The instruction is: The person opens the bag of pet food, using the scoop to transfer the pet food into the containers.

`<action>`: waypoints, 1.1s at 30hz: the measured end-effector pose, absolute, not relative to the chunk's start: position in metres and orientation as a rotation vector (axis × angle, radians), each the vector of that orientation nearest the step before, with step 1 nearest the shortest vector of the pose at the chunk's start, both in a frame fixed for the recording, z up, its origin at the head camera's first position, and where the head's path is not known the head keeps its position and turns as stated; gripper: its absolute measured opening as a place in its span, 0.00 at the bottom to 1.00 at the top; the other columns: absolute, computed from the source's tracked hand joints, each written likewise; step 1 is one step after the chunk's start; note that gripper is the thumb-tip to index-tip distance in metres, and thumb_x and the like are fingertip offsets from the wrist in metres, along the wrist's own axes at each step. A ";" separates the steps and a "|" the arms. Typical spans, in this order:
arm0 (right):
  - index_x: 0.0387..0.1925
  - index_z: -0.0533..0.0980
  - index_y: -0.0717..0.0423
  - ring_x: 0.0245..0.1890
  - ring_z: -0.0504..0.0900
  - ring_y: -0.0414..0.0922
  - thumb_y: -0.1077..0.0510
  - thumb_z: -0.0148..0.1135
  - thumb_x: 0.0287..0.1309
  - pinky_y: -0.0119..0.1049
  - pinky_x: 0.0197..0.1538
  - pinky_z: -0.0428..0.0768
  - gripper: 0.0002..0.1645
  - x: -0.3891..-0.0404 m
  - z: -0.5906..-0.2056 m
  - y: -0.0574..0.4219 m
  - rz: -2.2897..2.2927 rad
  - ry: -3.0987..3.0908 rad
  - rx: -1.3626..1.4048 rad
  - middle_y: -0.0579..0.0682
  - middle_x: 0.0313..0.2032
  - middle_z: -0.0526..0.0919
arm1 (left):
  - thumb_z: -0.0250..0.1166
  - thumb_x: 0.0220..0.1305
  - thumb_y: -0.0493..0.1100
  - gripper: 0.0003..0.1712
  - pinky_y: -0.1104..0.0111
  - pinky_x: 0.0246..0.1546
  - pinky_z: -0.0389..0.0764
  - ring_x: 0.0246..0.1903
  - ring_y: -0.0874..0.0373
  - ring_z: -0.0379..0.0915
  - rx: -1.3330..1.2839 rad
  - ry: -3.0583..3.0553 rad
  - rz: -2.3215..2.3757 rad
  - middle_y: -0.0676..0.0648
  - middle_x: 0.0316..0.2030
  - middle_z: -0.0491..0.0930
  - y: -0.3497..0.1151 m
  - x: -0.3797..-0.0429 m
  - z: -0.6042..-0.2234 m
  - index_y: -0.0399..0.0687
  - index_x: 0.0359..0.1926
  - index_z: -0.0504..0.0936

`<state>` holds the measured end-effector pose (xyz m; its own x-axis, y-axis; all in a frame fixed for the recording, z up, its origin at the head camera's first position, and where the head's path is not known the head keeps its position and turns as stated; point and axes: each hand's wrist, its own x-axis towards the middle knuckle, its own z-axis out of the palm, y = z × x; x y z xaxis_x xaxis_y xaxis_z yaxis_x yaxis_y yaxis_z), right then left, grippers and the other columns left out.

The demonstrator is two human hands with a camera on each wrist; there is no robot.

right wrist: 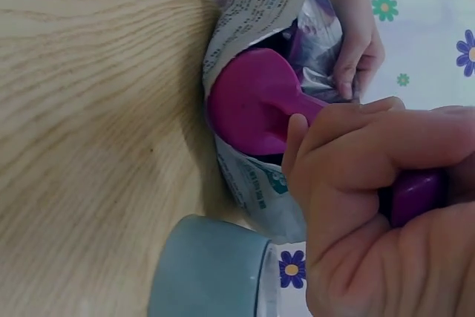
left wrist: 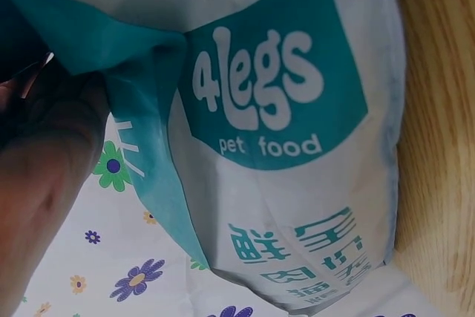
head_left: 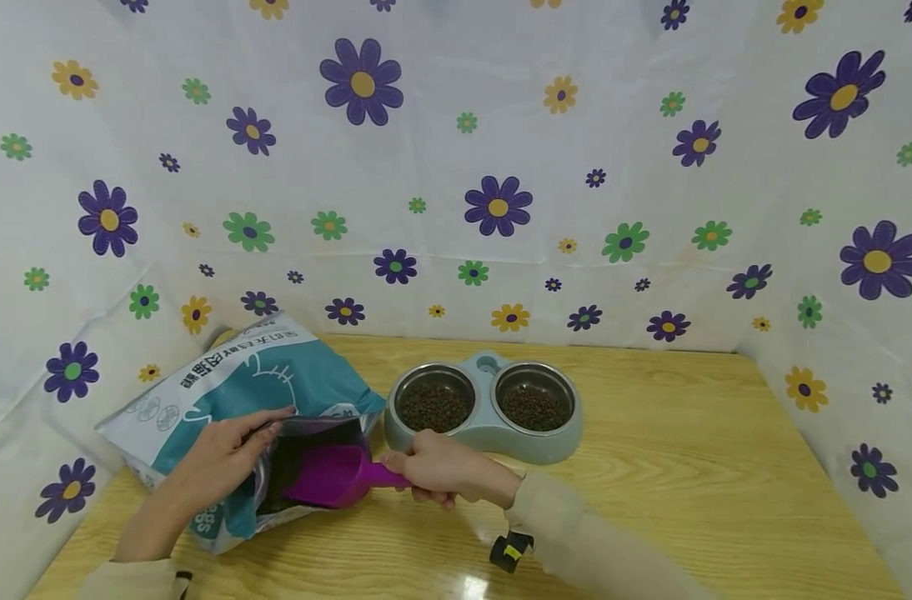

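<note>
A teal and white pet food bag (head_left: 238,375) lies on its side at the left of the table, its mouth facing right. My left hand (head_left: 219,458) pinches the upper edge of that mouth and holds it apart. In my right hand (head_left: 444,467) is the handle of a magenta scoop (head_left: 332,477), whose bowl sits inside the bag's mouth. Brown kibble shows dimly in the bag beside the scoop. From the right wrist view, the back of the scoop (right wrist: 252,102) fills the opening, with curled fingers round its handle.
Behind my right hand stands a blue-grey double feeder (head_left: 486,429) with two steel bowls, both containing brown kibble (head_left: 435,407). The wooden table (head_left: 689,467) meets flower-printed white cloth (head_left: 613,100) at the back and both sides.
</note>
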<state>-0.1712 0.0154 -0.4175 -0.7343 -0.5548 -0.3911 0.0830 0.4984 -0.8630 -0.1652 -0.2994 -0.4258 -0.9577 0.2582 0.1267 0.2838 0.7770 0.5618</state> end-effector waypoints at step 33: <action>0.37 0.81 0.70 0.11 0.58 0.36 0.41 0.55 0.75 0.28 0.13 0.57 0.32 -0.149 -0.468 0.058 -1.530 2.024 -0.458 0.43 0.14 0.70 | 0.49 0.82 0.48 0.22 0.69 0.25 0.67 0.23 0.68 0.66 -0.467 -2.911 -0.890 0.47 0.36 0.85 -0.300 -0.165 -0.425 0.45 0.66 0.79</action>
